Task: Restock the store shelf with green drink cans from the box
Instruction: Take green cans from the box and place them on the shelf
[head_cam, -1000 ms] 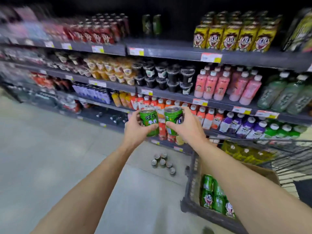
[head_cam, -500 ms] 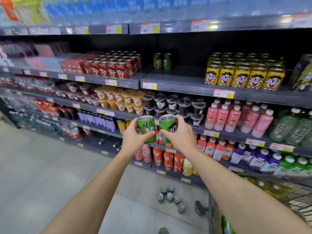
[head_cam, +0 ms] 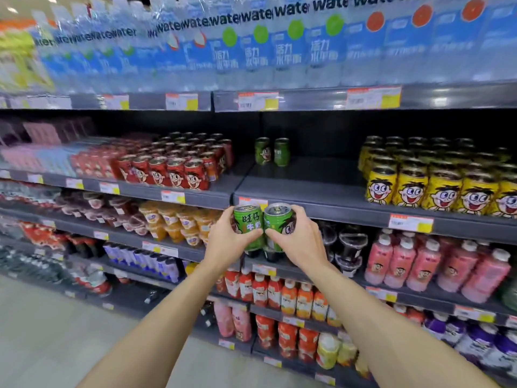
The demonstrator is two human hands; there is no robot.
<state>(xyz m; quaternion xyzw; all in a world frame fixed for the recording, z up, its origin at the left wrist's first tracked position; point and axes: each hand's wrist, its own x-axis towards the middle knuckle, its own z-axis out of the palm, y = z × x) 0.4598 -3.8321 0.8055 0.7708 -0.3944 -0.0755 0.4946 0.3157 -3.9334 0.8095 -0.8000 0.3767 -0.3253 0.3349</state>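
- Both cans have risen from the lower rows, now level with the shelf point(head_cam: 307, 204) edge.
- Two green cans point(head_cam: 272, 151) stand at that shelf's back.
- Left hand point(head_cam: 227, 242) wraps the left can point(head_cam: 248, 224).
- Right hand point(head_cam: 300, 242) wraps the right can point(head_cam: 277, 224); the cans touch.

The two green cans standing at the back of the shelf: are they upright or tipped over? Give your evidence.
Upright. Both green cans stand on their bases, side by side on the shelf, tops uppermost and the printed labels vertical.
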